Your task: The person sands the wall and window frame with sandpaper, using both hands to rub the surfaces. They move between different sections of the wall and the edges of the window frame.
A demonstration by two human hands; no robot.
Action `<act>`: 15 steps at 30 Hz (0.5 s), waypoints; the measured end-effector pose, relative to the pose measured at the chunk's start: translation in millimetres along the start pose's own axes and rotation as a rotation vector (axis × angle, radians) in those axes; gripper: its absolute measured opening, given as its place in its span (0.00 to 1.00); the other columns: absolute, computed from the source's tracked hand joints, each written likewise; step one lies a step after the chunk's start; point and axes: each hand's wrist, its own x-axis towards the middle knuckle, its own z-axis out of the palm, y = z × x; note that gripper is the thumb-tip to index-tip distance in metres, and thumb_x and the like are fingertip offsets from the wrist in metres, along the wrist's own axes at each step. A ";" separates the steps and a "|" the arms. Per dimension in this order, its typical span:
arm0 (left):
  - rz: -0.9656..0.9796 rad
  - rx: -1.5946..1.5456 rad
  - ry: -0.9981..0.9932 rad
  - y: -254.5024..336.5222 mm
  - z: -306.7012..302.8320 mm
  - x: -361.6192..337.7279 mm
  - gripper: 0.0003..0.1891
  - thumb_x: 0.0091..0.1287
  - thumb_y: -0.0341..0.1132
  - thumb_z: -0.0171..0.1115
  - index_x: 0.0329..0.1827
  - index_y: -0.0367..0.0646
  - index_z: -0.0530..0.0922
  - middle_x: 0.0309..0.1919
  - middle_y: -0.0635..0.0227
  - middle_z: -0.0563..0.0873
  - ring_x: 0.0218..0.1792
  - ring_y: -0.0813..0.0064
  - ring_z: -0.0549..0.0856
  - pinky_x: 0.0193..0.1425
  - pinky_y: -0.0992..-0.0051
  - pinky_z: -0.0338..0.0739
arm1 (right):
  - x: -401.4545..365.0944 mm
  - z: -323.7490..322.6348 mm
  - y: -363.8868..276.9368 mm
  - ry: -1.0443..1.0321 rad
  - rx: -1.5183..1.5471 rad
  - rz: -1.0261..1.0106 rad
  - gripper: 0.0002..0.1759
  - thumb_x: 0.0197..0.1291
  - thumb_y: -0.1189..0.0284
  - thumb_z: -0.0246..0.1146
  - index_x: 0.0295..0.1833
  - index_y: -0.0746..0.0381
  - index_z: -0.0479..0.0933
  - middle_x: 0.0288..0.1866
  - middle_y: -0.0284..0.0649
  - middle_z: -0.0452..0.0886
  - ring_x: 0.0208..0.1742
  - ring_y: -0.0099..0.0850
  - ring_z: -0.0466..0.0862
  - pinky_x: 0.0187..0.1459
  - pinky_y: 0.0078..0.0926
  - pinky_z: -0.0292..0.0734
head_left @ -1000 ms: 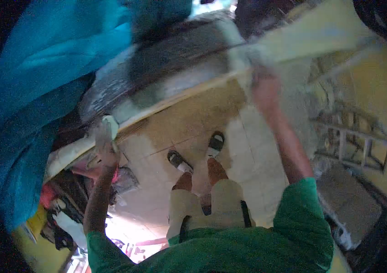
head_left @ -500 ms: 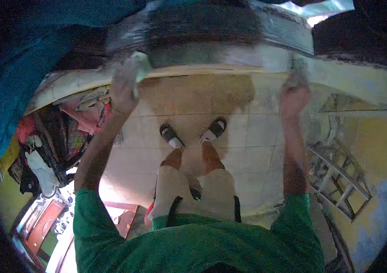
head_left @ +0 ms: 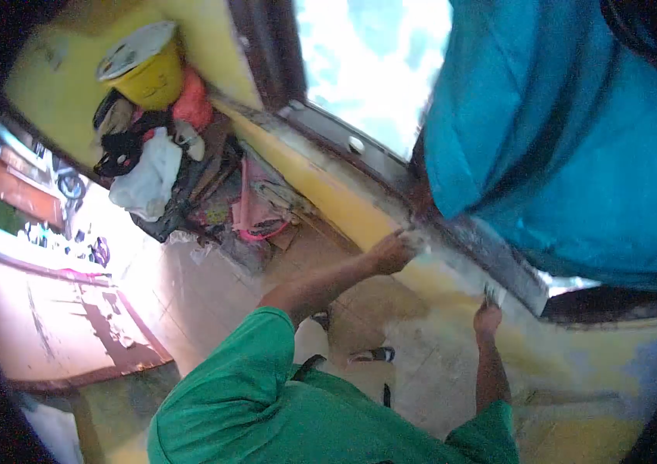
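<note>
My left hand is at the inner edge of the window sill, its fingers closed around a small pale thing, too blurred to name. Farther right along the same sill, my right hand grips a small flat greyish tool that looks like a scraper; its end is at the wall edge just below the sill. Patches of pale grey coat the yellow wall beneath. A blue cloth hangs over the right part of the window.
Against the wall to the left stands a pile of clothes and bags, topped by a yellow bucket. Bright light comes through the window and a doorway at far left. A tiled floor lies below.
My view has swung left, bringing the bucket, the pile and the window opening into sight. Both hands stay at the sill, each still with its thing, and appear closer together.
</note>
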 end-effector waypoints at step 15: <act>0.293 0.050 -0.315 -105.8 -202.3 38.6 0.23 0.69 0.47 0.58 0.59 0.40 0.79 0.57 0.50 0.82 0.59 0.55 0.81 0.60 0.55 0.76 | 101.0 101.5 166.2 0.635 -0.672 -0.555 0.17 0.66 0.65 0.57 0.52 0.63 0.81 0.39 0.51 0.85 0.37 0.48 0.84 0.37 0.44 0.78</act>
